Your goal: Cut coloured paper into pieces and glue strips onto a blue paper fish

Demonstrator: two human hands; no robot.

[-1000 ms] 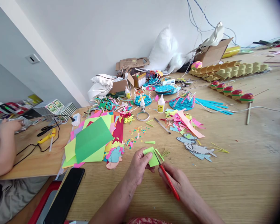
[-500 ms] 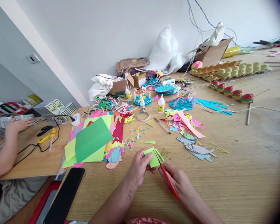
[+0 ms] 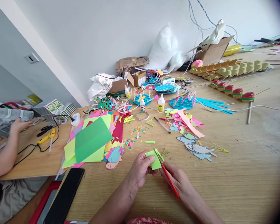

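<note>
Lime-green paper, between left hand — pinching it — and right hand, gripping red-handled scissors at its edge

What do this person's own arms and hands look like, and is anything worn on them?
The left hand and right hand are ungloved, with five-fingered human shapes. No sleeves cover the visible forearms, and no watch or cable shows. Red patterned fabric appears at the bottom edge.

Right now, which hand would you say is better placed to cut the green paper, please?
Probably the right hand: it holds the scissors, which meet the green paper. The left hand grips that paper, so it seems better for steadying.
</note>
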